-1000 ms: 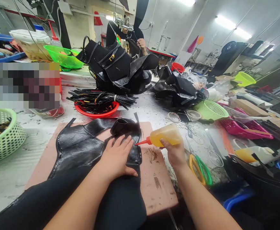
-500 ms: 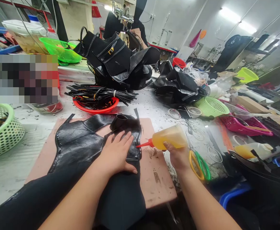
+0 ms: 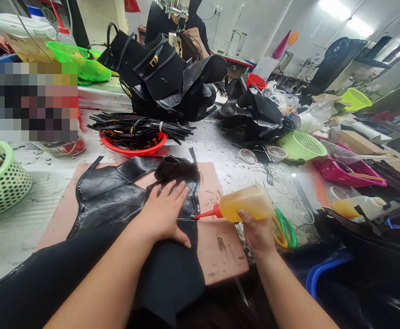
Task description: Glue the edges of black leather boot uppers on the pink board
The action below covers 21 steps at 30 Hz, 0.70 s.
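Flat across a black leather piece (image 3: 112,196) lies my left hand (image 3: 163,212), its fingers spread and the thumb pointing right. The leather rests on a pinkish board (image 3: 216,242), with a curled flap at its upper right. My right hand (image 3: 258,230) is wrapped round a translucent squeeze bottle (image 3: 246,203) of yellow liquid, tipped onto its side. The bottle's thin red nozzle (image 3: 206,213) points left, its tip at the leather's right edge, near the lower end of a strip with small white marks.
Green-and-yellow-handled scissors (image 3: 285,228) lie behind my right hand. A red bowl (image 3: 134,144) of black straps stands beyond the board. Green baskets (image 3: 6,183) and a pink basket (image 3: 349,171) flank the work. A person in black sits behind piled black leather (image 3: 172,82).
The bottle in my right hand has moved down along the leather's right edge, its nozzle tip now lower. My left hand stays in place on the leather. The whole view has shifted slightly.
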Tool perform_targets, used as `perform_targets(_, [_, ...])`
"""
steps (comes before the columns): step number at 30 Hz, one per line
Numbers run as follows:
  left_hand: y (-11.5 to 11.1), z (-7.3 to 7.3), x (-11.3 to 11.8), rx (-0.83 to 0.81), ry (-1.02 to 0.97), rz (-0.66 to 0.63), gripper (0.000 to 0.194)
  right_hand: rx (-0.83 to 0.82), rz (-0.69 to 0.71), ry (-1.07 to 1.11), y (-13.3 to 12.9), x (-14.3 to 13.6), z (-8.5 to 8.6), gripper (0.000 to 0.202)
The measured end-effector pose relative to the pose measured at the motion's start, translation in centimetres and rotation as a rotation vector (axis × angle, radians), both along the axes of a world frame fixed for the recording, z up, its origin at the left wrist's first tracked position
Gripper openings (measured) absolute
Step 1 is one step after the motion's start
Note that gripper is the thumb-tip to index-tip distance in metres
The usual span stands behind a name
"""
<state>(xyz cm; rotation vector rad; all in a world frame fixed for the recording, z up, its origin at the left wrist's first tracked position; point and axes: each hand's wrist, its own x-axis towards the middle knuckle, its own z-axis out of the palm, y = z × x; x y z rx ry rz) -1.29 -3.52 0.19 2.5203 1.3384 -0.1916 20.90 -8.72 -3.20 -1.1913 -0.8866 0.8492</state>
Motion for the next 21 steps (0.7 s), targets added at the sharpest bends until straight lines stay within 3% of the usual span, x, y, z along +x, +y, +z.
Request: perform_targets(21, [0.3,-0.5,0.1,0.003,0.049,-0.032,0.13,-0.018,0.038,0.075,-3.8,0.2,-0.7,0.04])
